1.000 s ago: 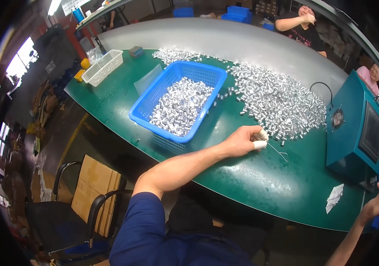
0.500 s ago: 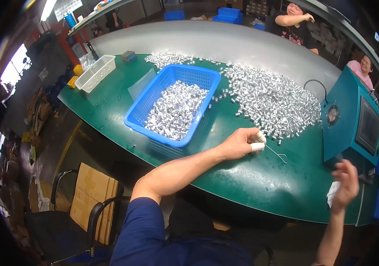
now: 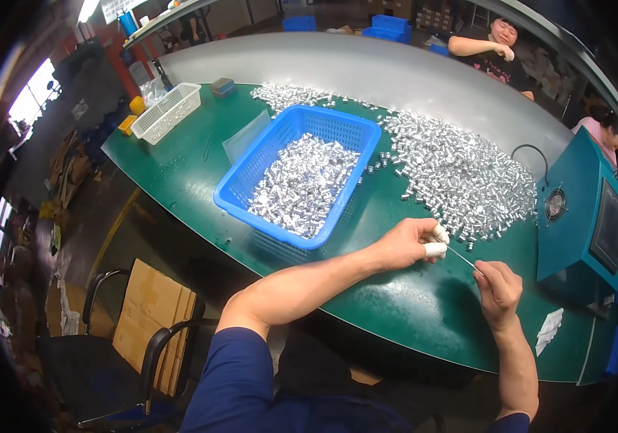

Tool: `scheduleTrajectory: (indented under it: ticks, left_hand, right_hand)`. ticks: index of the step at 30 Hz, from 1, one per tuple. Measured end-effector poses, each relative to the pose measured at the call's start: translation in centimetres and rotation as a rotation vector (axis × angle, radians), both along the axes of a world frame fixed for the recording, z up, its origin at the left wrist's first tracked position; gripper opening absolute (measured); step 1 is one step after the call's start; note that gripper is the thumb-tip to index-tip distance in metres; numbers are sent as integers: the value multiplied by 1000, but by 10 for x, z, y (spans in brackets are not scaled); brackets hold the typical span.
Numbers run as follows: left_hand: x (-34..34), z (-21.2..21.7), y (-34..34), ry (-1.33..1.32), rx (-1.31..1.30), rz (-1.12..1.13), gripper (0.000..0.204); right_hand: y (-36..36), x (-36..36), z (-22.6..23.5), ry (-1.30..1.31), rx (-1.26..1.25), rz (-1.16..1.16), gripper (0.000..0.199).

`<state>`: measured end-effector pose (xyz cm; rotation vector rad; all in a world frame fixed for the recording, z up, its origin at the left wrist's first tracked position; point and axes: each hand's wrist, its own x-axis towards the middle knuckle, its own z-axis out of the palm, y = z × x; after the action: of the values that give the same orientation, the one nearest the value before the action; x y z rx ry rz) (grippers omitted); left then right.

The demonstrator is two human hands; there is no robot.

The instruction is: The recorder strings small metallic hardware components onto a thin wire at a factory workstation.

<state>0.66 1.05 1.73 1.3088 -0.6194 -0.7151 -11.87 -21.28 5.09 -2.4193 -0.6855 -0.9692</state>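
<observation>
My left hand [image 3: 408,244], with white covers on its thumb and a fingertip, is closed in a pinch over the green table. From its fingertips runs a thin metal wire hook [image 3: 463,257]. My right hand [image 3: 500,290] pinches the other end of that wire, so its bent tip is hidden. Whether a small part also sits in my left fingertips I cannot make out. Just beyond both hands lies a wide heap of small silvery metal cylinders [image 3: 460,173]. More metal pieces [image 3: 302,184] fill the bottom of a blue plastic basket [image 3: 224,193] left of my hands.
A teal machine [image 3: 576,224] with a screen stands at the right, a crumpled white paper [image 3: 549,330] near it. A white basket [image 3: 168,114] and a small box [image 3: 222,87] sit far left. Two people are beyond the grey partition [image 3: 410,72]. A chair holds cardboard [image 3: 151,310].
My right hand has come in from the right and taken hold of the wire's free end. My left hand keeps its pinch. The view has shifted slightly.
</observation>
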Motion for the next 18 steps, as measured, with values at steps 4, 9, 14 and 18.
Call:
scheduleTrajectory:
  ticks: [4, 9, 14, 18]
  left_hand:
    - [1, -7, -3, -62, -37, 21, 15]
    - [-2, -3, -4, -193, 67, 72, 14]
    - [0, -3, -6, -42, 31, 53, 15]
    - [-3, 0, -7, -45, 101, 50, 16]
  right_hand:
    - [0, -3, -16, 512, 573, -42, 7]
    - [12, -6, -20, 803, 1095, -145, 16]
    - [0, -6, -18, 223, 350, -32, 14]
    - [-4, -8, -20, 313, 360, -86, 12]
